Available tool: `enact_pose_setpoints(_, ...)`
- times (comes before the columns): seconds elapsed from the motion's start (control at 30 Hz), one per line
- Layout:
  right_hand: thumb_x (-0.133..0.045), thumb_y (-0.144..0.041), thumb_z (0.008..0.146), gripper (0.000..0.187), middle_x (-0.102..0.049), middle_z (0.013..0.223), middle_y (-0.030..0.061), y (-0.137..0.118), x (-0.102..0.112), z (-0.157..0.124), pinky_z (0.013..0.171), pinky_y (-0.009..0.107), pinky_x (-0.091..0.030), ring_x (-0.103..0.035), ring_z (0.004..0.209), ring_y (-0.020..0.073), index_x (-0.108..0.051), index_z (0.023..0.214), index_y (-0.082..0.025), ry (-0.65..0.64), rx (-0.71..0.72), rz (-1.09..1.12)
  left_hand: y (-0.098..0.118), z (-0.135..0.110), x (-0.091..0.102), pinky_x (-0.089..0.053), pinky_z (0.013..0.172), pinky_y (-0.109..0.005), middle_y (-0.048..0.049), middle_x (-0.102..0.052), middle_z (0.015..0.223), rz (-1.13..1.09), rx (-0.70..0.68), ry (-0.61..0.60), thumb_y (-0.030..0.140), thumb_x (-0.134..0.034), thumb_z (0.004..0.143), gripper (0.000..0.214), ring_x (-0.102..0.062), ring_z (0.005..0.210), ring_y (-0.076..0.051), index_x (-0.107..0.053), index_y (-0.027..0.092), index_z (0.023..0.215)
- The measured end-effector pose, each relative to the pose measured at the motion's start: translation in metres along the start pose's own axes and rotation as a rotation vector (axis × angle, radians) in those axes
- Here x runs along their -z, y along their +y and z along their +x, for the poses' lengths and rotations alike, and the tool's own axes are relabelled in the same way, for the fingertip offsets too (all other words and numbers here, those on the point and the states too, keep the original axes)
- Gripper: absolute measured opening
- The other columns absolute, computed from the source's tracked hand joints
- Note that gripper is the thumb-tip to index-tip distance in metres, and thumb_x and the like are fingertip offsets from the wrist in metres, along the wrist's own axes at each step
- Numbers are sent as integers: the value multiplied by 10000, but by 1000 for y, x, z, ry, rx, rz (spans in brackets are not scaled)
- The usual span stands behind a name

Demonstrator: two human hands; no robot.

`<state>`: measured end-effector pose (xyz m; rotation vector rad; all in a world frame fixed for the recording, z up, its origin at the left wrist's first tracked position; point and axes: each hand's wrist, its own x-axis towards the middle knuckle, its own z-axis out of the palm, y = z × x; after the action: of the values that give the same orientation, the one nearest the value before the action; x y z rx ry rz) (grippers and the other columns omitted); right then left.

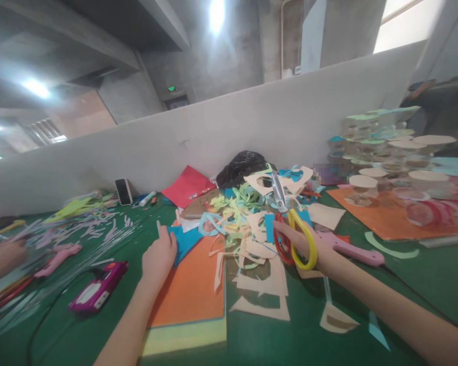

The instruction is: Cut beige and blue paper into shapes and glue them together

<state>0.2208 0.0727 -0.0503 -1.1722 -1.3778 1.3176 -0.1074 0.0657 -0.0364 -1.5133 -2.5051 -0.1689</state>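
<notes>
My left hand is closed on a blue piece of paper, held over a stack of orange paper that has a pale green-yellow sheet at its bottom. A thin greyish tip sticks up by these fingers; I cannot make out what it is. In my right hand is a pair of scissors with one red and one yellow handle loop, blades pointing up and away from me. Paper offcuts in cream, green and blue lie heaped between and beyond my hands. A pink glue gun lies behind my right wrist.
Another person's blurred hand is at the far left, near a second pink glue gun. A purple box lies on the green table. Stacked clear cups with paper discs stand right; a phone leans on the wall.
</notes>
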Motion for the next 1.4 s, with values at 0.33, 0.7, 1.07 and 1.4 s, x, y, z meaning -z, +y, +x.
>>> enact_pose_setpoints(0.33,-563,-542,806,501,-419,352,-35,-1,0,-2,338,240,-389,-458,318,121,-455,436,-221,-27,45,13,-10,17,-15,-469,661,-372,-239,-722,918,-215,-24,17,310,-276,943,466,-702,844,-371,-451,78,1307)
enact_pose_setpoints(0.7,-555,-569,838,441,-447,488,-48,-6,7,6,374,215,-351,-387,384,83,-498,594,-207,-21,89,430,-17,19,-14,-435,915,-439,-194,-601,1066,-328,-140,400,373,-368,921,527,-572,1043,-336,-423,44,1329)
enact_pose_setpoints(1.07,-752,-380,695,268,-520,669,-24,-54,56,-2,647,259,-528,-558,644,133,-546,641,-217,338,427,733,76,-47,26,-437,941,-418,-119,-648,1083,-359,-956,393,237,-397,952,256,-566,1044,-263,-555,174,1143)
enact_pose_setpoints(1.4,-760,-417,667,312,-550,592,-44,-25,54,24,464,216,-423,-513,495,99,-535,631,-203,478,240,653,198,-66,-4,-374,1041,-524,-228,-493,1389,-538,-948,-47,427,-562,887,626,-445,1283,-365,-384,93,1385)
